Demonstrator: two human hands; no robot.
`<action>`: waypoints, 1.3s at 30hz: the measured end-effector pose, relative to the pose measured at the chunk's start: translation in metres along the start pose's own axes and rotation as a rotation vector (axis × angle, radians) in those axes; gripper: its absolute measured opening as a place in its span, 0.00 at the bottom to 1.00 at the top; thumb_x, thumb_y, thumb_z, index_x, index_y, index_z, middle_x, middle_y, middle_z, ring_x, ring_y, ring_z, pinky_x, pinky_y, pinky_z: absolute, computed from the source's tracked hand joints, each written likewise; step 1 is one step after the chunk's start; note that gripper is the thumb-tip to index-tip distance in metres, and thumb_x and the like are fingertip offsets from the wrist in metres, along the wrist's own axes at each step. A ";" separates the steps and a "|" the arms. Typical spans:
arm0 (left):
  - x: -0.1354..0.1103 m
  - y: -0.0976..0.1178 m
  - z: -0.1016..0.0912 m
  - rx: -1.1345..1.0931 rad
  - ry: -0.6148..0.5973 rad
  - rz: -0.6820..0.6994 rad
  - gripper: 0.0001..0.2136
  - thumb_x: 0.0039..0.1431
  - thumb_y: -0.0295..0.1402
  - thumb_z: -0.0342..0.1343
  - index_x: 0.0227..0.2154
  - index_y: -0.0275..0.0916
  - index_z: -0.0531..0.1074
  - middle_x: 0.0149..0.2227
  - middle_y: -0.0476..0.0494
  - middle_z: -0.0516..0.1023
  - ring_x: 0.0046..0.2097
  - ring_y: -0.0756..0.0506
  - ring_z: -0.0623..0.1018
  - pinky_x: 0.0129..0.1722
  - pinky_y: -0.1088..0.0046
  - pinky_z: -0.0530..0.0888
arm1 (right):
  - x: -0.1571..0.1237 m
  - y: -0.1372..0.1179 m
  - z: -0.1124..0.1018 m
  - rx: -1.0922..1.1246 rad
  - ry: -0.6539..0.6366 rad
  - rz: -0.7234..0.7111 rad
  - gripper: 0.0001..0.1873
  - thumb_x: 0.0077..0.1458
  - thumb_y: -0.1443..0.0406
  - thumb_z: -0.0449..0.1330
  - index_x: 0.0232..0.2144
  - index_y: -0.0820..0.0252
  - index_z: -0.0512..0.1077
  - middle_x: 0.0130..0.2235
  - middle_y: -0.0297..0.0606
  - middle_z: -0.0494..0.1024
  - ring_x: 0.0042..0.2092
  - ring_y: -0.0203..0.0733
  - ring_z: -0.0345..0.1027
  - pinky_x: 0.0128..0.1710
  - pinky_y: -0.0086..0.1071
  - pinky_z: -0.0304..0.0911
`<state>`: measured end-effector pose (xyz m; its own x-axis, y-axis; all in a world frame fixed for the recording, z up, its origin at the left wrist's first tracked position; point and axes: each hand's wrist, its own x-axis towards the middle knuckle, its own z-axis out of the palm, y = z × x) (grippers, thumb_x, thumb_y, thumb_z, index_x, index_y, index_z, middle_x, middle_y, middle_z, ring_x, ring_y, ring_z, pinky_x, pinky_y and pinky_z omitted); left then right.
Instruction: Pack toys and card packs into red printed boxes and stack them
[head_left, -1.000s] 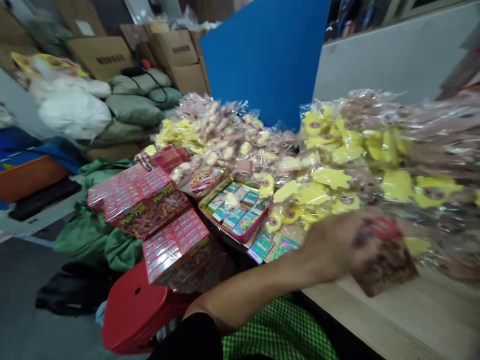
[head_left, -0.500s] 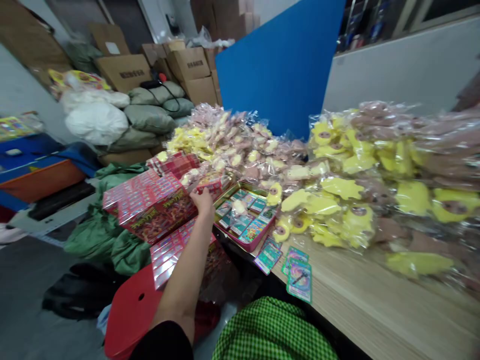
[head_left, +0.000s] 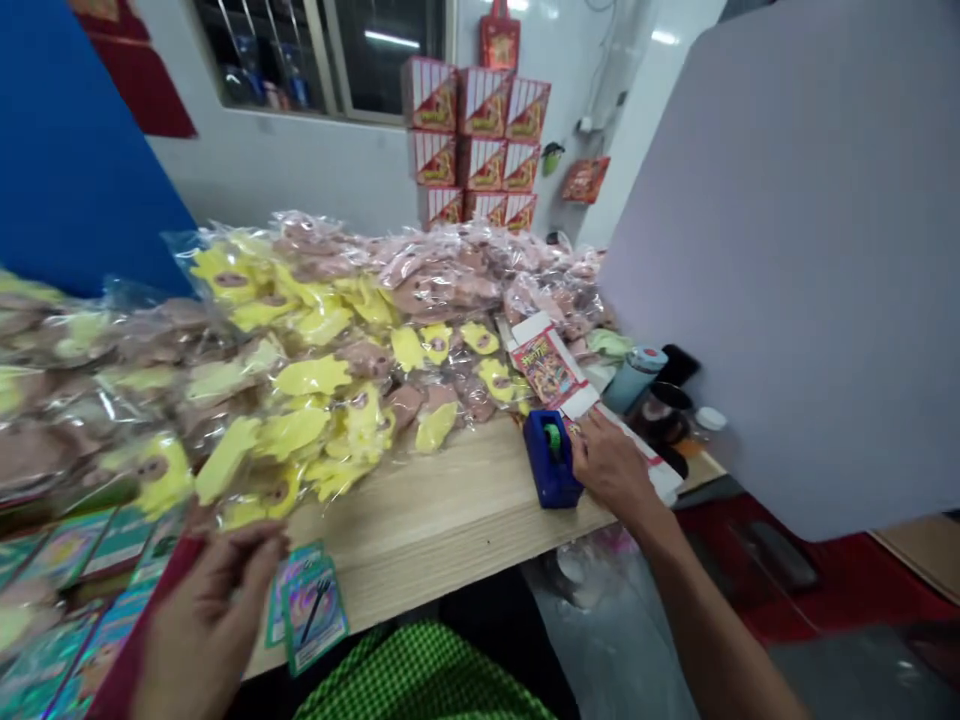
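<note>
My left hand (head_left: 214,610) is blurred at the lower left, above the edge of a tin with a dark pink side (head_left: 146,630). Its fingers curl toward the thumb; whether anything is between them is unclear. Beside it, green-bordered picture cards (head_left: 315,612) lie on the wooden table. Over to the right, my right hand (head_left: 611,462) reaches across the table with its fingers stretched out. Its fingertips are at the near end of a flat red-and-white carton (head_left: 551,365), close beside a blue tape dispenser (head_left: 551,470) with green tape. I cannot tell which the fingertips touch.
Bagged yellow and brown soft toys (head_left: 315,380) are heaped along the table (head_left: 450,490). A light-blue bottle (head_left: 636,375) and dark cups stand at the right by a pale panel (head_left: 787,250). Red boxes (head_left: 487,140) are stacked behind. A blue panel (head_left: 67,150) rises at left.
My view has swung to the right. My left hand has left the small red box by the carton stack and is now near the tin. My right hand has come into view by the tape dispenser.
</note>
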<state>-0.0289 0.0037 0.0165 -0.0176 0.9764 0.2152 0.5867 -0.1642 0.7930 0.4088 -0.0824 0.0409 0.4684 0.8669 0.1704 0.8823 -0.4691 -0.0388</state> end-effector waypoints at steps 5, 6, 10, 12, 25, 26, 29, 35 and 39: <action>-0.030 0.031 0.056 -0.131 -0.400 0.075 0.18 0.57 0.52 0.58 0.37 0.42 0.78 0.32 0.47 0.83 0.34 0.43 0.82 0.30 0.74 0.77 | 0.019 0.038 -0.008 -0.049 -0.113 0.156 0.26 0.64 0.64 0.59 0.61 0.74 0.69 0.64 0.69 0.65 0.64 0.72 0.61 0.58 0.58 0.64; -0.035 0.036 0.066 -0.153 -0.435 0.071 0.18 0.58 0.52 0.57 0.37 0.42 0.78 0.32 0.47 0.83 0.33 0.43 0.81 0.28 0.75 0.75 | 0.028 0.040 -0.011 -0.045 -0.126 0.140 0.29 0.64 0.64 0.59 0.64 0.72 0.66 0.66 0.67 0.61 0.67 0.70 0.57 0.60 0.57 0.62; -0.054 0.065 0.096 -0.253 -0.470 0.077 0.15 0.62 0.49 0.55 0.35 0.43 0.78 0.29 0.47 0.79 0.30 0.45 0.76 0.26 0.75 0.70 | 0.078 0.018 -0.020 -0.007 -0.152 0.060 0.35 0.69 0.58 0.56 0.71 0.66 0.54 0.70 0.62 0.56 0.70 0.61 0.53 0.63 0.49 0.59; -0.059 0.080 0.104 -0.288 -0.454 0.115 0.13 0.64 0.46 0.54 0.35 0.43 0.77 0.28 0.48 0.77 0.29 0.46 0.74 0.29 0.74 0.70 | 0.103 -0.007 -0.019 0.002 -0.172 0.062 0.42 0.66 0.55 0.60 0.73 0.67 0.50 0.69 0.66 0.56 0.68 0.66 0.56 0.61 0.52 0.61; -0.010 0.091 0.116 -0.943 -0.568 -0.066 0.40 0.35 0.51 0.77 0.52 0.45 0.68 0.65 0.35 0.68 0.69 0.31 0.63 0.67 0.51 0.60 | -0.007 -0.127 -0.052 0.277 -0.009 -0.390 0.38 0.57 0.74 0.52 0.70 0.70 0.57 0.50 0.60 0.79 0.45 0.60 0.78 0.44 0.48 0.75; -0.007 0.089 0.119 -1.038 -0.568 -0.093 0.44 0.31 0.51 0.78 0.53 0.46 0.67 0.66 0.36 0.66 0.70 0.30 0.62 0.68 0.51 0.59 | -0.031 -0.137 -0.051 0.414 -0.001 -0.540 0.38 0.56 0.73 0.51 0.69 0.71 0.58 0.52 0.59 0.79 0.48 0.59 0.78 0.46 0.49 0.75; -0.011 0.079 0.114 -1.196 -0.597 -0.155 0.45 0.33 0.51 0.77 0.56 0.45 0.67 0.63 0.36 0.68 0.67 0.30 0.66 0.65 0.51 0.65 | -0.077 -0.153 -0.049 0.688 -0.037 -0.794 0.34 0.59 0.71 0.50 0.68 0.72 0.59 0.58 0.59 0.75 0.56 0.57 0.73 0.53 0.50 0.74; -0.038 0.055 0.077 -1.243 -0.818 -0.194 0.46 0.41 0.50 0.73 0.63 0.44 0.65 0.56 0.35 0.75 0.59 0.29 0.75 0.55 0.53 0.74 | -0.050 -0.154 -0.069 0.837 -0.009 -0.917 0.24 0.68 0.64 0.53 0.64 0.58 0.64 0.63 0.48 0.69 0.64 0.56 0.61 0.62 0.55 0.61; -0.041 0.052 0.062 -1.242 -0.786 -0.242 0.42 0.37 0.42 0.76 0.58 0.43 0.69 0.51 0.37 0.79 0.52 0.32 0.80 0.52 0.56 0.76 | -0.024 -0.154 -0.068 0.890 -0.148 -0.940 0.13 0.68 0.63 0.51 0.30 0.56 0.69 0.34 0.39 0.74 0.42 0.49 0.66 0.47 0.45 0.64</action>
<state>0.0523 -0.0367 0.0137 0.6563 0.7541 -0.0240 -0.4211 0.3925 0.8177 0.2586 -0.0418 0.1094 -0.3911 0.8374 0.3819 0.5744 0.5462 -0.6097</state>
